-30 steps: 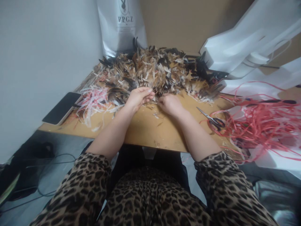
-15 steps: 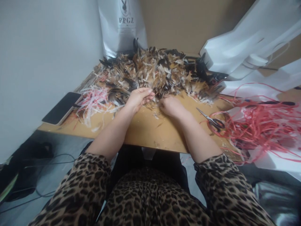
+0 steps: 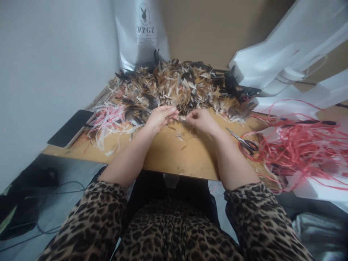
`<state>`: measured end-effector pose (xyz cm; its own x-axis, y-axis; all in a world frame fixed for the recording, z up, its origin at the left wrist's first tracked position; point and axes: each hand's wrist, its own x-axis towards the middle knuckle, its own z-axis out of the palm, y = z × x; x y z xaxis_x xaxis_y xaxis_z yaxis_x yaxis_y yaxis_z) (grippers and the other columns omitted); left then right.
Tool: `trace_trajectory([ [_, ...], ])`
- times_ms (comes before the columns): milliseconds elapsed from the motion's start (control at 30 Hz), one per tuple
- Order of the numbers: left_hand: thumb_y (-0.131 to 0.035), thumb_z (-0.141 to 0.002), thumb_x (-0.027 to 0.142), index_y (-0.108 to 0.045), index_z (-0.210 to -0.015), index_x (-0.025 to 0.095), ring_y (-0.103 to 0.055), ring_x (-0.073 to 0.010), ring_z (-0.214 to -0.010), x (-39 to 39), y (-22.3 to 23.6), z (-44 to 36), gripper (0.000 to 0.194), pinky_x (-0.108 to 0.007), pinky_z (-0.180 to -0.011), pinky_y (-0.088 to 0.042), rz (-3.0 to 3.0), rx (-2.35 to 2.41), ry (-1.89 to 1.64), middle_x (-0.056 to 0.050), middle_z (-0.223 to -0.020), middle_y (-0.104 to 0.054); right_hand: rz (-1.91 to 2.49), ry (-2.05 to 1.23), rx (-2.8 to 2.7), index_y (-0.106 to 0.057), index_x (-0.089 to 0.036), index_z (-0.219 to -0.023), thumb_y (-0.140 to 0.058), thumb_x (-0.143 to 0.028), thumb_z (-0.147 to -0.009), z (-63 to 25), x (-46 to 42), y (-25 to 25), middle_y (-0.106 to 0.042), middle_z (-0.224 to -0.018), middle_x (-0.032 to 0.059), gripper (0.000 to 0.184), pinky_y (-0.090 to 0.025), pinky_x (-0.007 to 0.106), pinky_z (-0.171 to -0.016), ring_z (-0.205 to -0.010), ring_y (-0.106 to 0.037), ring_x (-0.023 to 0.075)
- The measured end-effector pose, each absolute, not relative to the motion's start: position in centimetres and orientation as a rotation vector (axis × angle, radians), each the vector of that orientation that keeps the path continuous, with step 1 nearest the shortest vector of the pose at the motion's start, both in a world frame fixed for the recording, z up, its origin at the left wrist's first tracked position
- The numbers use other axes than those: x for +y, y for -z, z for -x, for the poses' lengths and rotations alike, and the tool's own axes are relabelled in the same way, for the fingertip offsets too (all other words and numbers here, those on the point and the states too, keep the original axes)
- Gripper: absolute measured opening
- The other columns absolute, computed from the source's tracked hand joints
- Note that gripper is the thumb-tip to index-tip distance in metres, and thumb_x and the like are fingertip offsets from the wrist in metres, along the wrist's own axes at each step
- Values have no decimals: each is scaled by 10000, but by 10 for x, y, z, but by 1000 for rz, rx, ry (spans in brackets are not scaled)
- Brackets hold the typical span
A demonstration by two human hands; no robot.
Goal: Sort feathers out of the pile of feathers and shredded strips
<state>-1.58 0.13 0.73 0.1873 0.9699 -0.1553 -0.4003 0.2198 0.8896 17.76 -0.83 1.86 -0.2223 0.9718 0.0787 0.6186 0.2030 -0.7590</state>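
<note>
A large heap of brown, black and white feathers (image 3: 179,81) lies across the back of the wooden table (image 3: 179,156). At its front edge, my left hand (image 3: 162,117) is closed in a pinch with the thumb on top; whatever sits between the fingertips is too small to make out. Close by on the right, my right hand (image 3: 200,119) has thumb and forefinger curled together, the other fingers folded in. What it pinches, if anything, I cannot make out. Small feather scraps lie on the wood below the hands.
Scissors (image 3: 243,140) lie right of my right forearm, beside a tangle of red plastic strips (image 3: 304,145). To the left are white and pink strips (image 3: 107,121) and a phone (image 3: 71,127). A white printed bag (image 3: 143,40) stands behind the feathers.
My right hand has turned so its thumb and forefinger show, and it sits slightly further right of the left hand. The left hand keeps its pinch; the view has shifted slightly.
</note>
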Motion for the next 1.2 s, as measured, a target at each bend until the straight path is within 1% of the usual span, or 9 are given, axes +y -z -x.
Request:
trace_trajectory([
  [133,-669,-791,102,-651,-843,87,-652,-68,-564,1,-10,17,57,-134,-468,-452,-765,827,-1107,-53,-788,-726,1226,-1357,-1400,-664,-152,-711,-739,-307,-596,-178,-5,-20,-555,-532,-33,207,-291,209,-463,-470,-407,61],
  [200,-647,-801,78,-645,-838,88,-659,-74,-571,1,-10,17,39,-132,-468,-457,-730,768,-1059,-62,-804,-730,1096,-1516,-1206,-650,-153,-695,-794,-327,-535,-173,-6,-20,-504,-497,-55,278,-233,196,-436,-456,-364,47],
  [267,-630,-807,59,-641,-838,91,-673,-84,-594,0,-9,16,46,-129,-475,-465,-695,710,-993,-72,-817,-733,1005,-1577,-1084,-641,-158,-688,-834,-319,-484,-166,-7,-19,-520,-514,-56,324,-245,187,-441,-478,-388,47],
  [433,-599,-836,54,-643,-855,93,-676,-83,-597,-2,-6,14,62,-114,-480,-468,-622,649,-865,-58,-747,-711,939,-1594,-1016,-654,-165,-718,-865,-342,-457,-150,-9,-11,-649,-648,-19,379,-394,207,-555,-614,-557,82],
  [667,-574,-852,47,-668,-835,67,-658,-61,-589,0,-6,13,98,-115,-506,-479,-674,641,-842,-50,-735,-698,958,-1493,-1076,-646,-173,-741,-844,-355,-520,-149,-10,-8,-664,-680,-15,348,-437,237,-636,-658,-596,100],
  [800,-582,-840,30,-671,-796,62,-638,-45,-567,0,-6,12,105,-107,-528,-470,-696,695,-903,-39,-669,-679,1000,-1433,-1134,-655,-179,-747,-817,-352,-550,-150,-10,-8,-657,-701,-21,308,-427,233,-620,-659,-580,98],
  [933,-637,-803,43,-677,-773,59,-637,-50,-572,-2,-7,8,52,-124,-585,-487,-791,756,-1051,-46,-644,-683,1021,-1461,-1099,-671,-176,-770,-821,-358,-524,-147,-11,-9,-649,-675,-20,340,-386,214,-556,-631,-563,94],
  [1033,-690,-766,72,-682,-777,64,-640,-56,-581,-4,-8,7,16,-136,-605,-491,-833,795,-1106,-46,-644,-688,1025,-1460,-1034,-673,-183,-776,-836,-391,-509,-144,-12,-11,-648,-660,-18,376,-370,207,-531,-622,-562,95],
  [1200,-702,-764,96,-682,-799,79,-665,-70,-622,-3,-7,7,44,-147,-597,-495,-816,809,-1089,-50,-707,-712,1003,-1396,-1035,-653,-184,-689,-835,-389,-511,-146,-8,-8,-624,-625,-27,327,-374,213,-527,-579,-516,85],
])
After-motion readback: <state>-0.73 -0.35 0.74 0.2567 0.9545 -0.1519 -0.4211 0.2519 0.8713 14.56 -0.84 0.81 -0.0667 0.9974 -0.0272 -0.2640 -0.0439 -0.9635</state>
